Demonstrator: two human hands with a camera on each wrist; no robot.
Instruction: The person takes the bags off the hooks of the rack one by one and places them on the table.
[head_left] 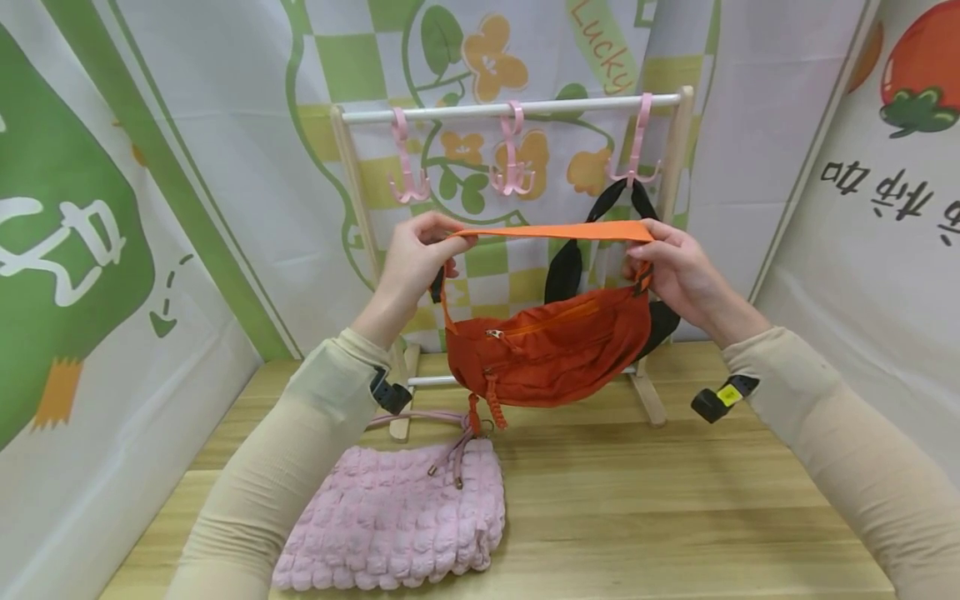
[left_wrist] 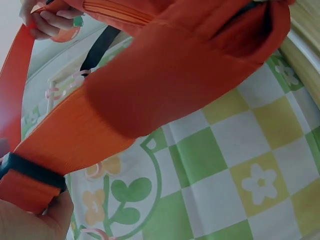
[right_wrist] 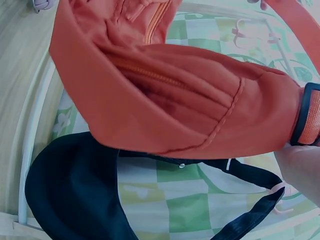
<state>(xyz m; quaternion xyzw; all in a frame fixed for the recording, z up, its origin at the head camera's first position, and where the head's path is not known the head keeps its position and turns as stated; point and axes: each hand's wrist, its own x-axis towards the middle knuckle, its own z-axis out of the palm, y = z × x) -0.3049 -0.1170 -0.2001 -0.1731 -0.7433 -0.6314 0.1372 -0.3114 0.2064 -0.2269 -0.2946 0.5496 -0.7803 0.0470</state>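
Note:
An orange-red waist bag [head_left: 555, 346] hangs in the air in front of the rack, its orange strap [head_left: 551, 231] stretched level above it. My left hand [head_left: 420, 258] pinches the strap's left end between thumb and fingers; in the left wrist view a dark buckle [left_wrist: 32, 172] sits on the strap beside that thumb. The strap's right end is gripped by my right hand [head_left: 678, 262], near another dark buckle [right_wrist: 306, 114] in the right wrist view. Behind the waist bag, a black bag [right_wrist: 75, 185] hangs by its strap from the right-hand pink hook [head_left: 636, 146].
A rack with a metal bar [head_left: 457, 111] and wooden posts stands at the back. Two more pink hooks, one left [head_left: 406, 158] and one middle [head_left: 512, 154], hang from it. A pink puffy bag [head_left: 397, 517] lies on the wooden table [head_left: 637, 508] at front left.

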